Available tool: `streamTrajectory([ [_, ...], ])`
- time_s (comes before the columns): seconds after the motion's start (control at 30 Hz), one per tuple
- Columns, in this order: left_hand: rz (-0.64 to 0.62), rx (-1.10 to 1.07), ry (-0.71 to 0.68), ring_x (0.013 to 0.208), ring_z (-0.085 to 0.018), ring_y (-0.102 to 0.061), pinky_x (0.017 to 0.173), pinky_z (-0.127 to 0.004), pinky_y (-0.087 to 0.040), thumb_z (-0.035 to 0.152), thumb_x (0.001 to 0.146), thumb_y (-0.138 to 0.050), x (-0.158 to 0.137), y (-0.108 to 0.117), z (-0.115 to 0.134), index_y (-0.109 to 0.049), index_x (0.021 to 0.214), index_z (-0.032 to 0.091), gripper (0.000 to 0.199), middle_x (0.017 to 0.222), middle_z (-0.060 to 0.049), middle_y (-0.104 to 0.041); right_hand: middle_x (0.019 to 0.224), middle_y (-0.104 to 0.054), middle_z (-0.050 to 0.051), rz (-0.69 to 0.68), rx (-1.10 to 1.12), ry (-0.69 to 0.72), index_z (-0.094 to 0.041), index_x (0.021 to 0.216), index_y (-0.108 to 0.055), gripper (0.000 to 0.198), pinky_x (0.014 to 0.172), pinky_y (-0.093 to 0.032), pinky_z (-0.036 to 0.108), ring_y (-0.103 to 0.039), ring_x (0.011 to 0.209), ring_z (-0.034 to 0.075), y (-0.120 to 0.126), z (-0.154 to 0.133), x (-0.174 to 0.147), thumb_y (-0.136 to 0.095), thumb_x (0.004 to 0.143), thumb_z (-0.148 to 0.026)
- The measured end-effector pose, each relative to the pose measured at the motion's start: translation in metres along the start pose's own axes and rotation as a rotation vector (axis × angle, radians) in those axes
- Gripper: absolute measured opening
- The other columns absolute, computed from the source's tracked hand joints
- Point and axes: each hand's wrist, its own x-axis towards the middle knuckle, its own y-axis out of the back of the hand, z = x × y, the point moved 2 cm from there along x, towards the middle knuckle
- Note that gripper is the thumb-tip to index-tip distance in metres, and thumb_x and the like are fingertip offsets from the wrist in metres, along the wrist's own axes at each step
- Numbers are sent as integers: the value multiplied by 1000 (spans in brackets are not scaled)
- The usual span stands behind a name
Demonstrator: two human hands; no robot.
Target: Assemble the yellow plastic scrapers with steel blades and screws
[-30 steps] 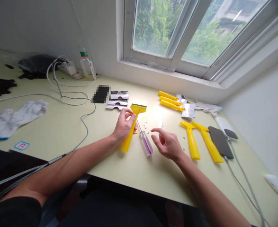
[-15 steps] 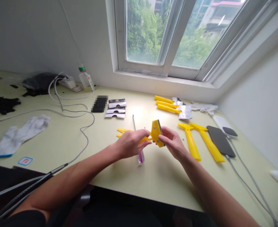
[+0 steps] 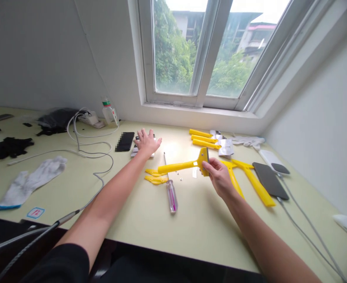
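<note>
At the desk under the window, both arms of the person are stretched out over the pale green table (image 3: pixel 191 224).

Right hand (image 3: pixel 219 177): fingers curled and pinched on the head end of a yellow scraper (image 3: pixel 185 165). Scraper is held clear of the table surface, handle pointing left and roughly level, head near the fingertips.

Left hand (image 3: pixel 146 142): reaching far forward, fingers spread flat and open, palm down on the small packets (image 3: pixel 140 148) just beside a black phone (image 3: pixel 125 141). It grips nothing that can be seen.

On the table between the arms: a screwdriver (image 3: pixel 171 192) with a clear pink handle, shaft pointing away from the person; two small yellow pieces (image 3: pixel 155 176) lying just left of the shaft; a few tiny screws (image 3: pixel 180 179) near it.

Right of the held scraper: two more yellow scrapers (image 3: pixel 250 179) lying flat, a dark pad (image 3: pixel 270 181) beside them. Further back, three yellow handles (image 3: pixel 204 138) in a row.

Left side: white glove (image 3: pixel 32 181), grey cable (image 3: pixel 96 157) looping across, a small bottle (image 3: pixel 107 111) by the wall.
</note>
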Motion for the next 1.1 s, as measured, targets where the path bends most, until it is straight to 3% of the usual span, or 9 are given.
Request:
streamTrajectory([
  [0.1, -137, 57, 104, 147, -44, -10, 103, -73, -26, 55, 80, -56, 19, -20, -5, -38, 149, 27, 76, 161, -18, -17, 72, -62, -1, 49, -5, 23, -16, 81, -62, 36, 56, -44, 23, -55, 61, 10, 5, 0, 4, -80, 68, -44],
  [0.3, -144, 48, 101, 145, -46, -17, 100, -70, -32, 42, 78, -59, 26, -25, -10, -37, 149, 26, 77, 159, -21, -17, 73, -63, 0, 99, 20, 45, -15, 84, -64, 36, 57, -45, 23, -55, 61, 9, 10, 4, 8, -80, 68, -43],
  [0.37, -79, 33, 6, 146, -42, -15, 104, -68, -30, 41, 79, -59, 20, -19, -5, -35, 149, 28, 75, 161, -18, -14, 73, -64, 0, 135, 44, 58, -15, 83, -64, 35, 58, -46, 23, -56, 61, 9, 11, 2, 8, -81, 67, -42],
  [0.5, 135, -71, -386, 147, -38, -15, 108, -64, -27, 38, 81, -62, -15, -2, 3, -38, 146, 28, 70, 160, -17, -15, 73, -63, -3, 254, 123, 125, -18, 83, -60, 35, 57, -48, 23, -56, 59, 8, 19, -18, 10, -80, 66, -41],
  [0.6, 191, -233, -759, 146, -36, -23, 111, -58, -27, 37, 81, -66, -54, 7, 0, -42, 142, 26, 67, 157, -19, -21, 74, -64, -3, 368, 228, 242, -19, 83, -59, 34, 58, -50, 24, -57, 58, 9, 31, -40, 12, -82, 63, -36],
  [0.7, 244, -410, -977, 144, -38, -27, 111, -57, -29, 33, 76, -72, -84, 12, -9, -44, 137, 28, 67, 154, -19, -24, 74, -66, -2, 401, 255, 266, -19, 81, -60, 33, 56, -51, 25, -59, 58, 10, 37, -51, 13, -82, 61, -32],
  [0.83, 238, -582, -1080, 142, -38, -31, 111, -59, -30, 30, 70, -77, -98, 13, -17, -53, 125, 30, 60, 153, -15, -27, 71, -65, -2, 304, 186, 161, -18, 80, -62, 32, 57, -51, 23, -58, 57, 8, 31, -41, 11, -84, 61, -32],
  [1.0, -11, -587, -1042, 139, -38, -37, 112, -64, -24, 33, 63, -81, -103, 9, -13, -67, 103, 31, 42, 141, -11, -45, 72, -64, -2, 192, 96, 83, -18, 79, -63, 31, 59, -50, 21, -59, 60, 8, 16, -26, 5, -85, 63, -33],
  [1.1, -64, -604, -1095, 138, -37, -38, 114, -66, -21, 28, 65, -80, -107, 13, -10, -69, 102, 35, 39, 137, -9, -50, 70, -64, -2, 111, 57, 49, -18, 81, -65, 28, 57, -49, 21, -58, 59, 8, 12, -23, 4, -83, 66, -34],
])
